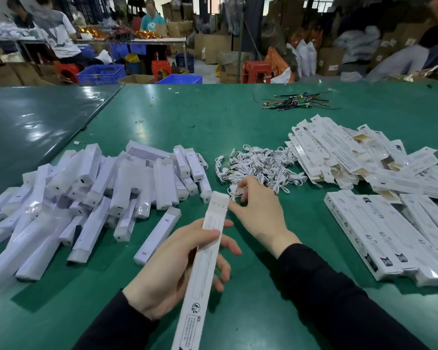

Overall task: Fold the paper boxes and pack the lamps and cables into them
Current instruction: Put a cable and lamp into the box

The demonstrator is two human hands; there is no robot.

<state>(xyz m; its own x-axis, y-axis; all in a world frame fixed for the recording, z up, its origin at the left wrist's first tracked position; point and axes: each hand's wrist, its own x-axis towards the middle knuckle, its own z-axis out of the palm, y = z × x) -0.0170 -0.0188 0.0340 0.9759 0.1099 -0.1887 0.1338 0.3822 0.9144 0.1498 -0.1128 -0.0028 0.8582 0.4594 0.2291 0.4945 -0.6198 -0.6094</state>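
Where cardboard boxes point(213, 46) crowd the room, a green table point(187, 122) gleams.

Matt white paper box point(208, 251); glossy plastic-wrapped lamps point(86, 193) at nine o'clock; smooth white cables point(258, 165) at twelve; smooth, slightly shiny green tabletop point(187, 117).

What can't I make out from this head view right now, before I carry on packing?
- Box in the left hand: its near end is cut off by the bottom edge, and whether a lamp is inside is hidden by its walls.
- Right hand: its fingertips, over the cables, are blurred, so a grip is unclear.
- Print on the flat boxes: too small to read.
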